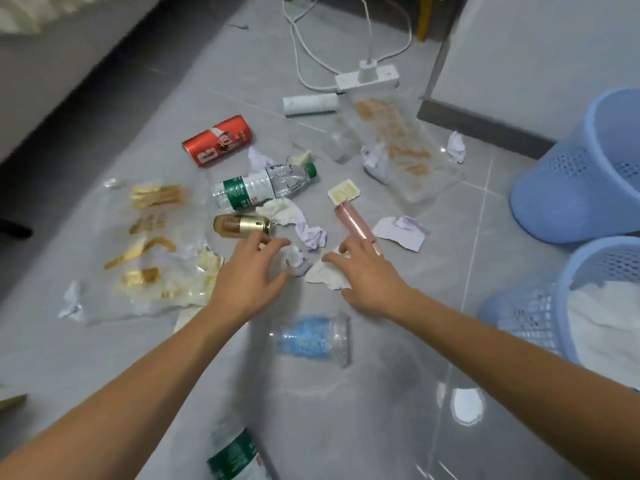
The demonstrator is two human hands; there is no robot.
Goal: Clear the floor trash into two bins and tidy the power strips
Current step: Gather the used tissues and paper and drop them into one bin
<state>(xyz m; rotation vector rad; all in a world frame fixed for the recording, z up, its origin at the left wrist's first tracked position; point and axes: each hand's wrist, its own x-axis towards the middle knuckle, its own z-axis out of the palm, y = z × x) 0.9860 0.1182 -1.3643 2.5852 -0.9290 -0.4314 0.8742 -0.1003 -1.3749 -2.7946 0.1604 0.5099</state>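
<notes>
The grey floor (398,393) is showing bare tiles near the person, while trash is lying further out. The left hand (247,277) and right hand (367,278) are reaching out with fingers spread, holding nothing, over crumpled paper (311,237). Two blue bins (571,181) are standing at the right; the nearer one (561,306) is holding something white. A power strip (367,77) is lying by the wall.

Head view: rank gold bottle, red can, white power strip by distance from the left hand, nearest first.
From the left hand:
1. Gold bottle, just beyond the fingertips, lying on its side.
2. Red can, farther up and left on the floor.
3. White power strip, farthest, top centre near the wall, a charger plugged in.
</notes>
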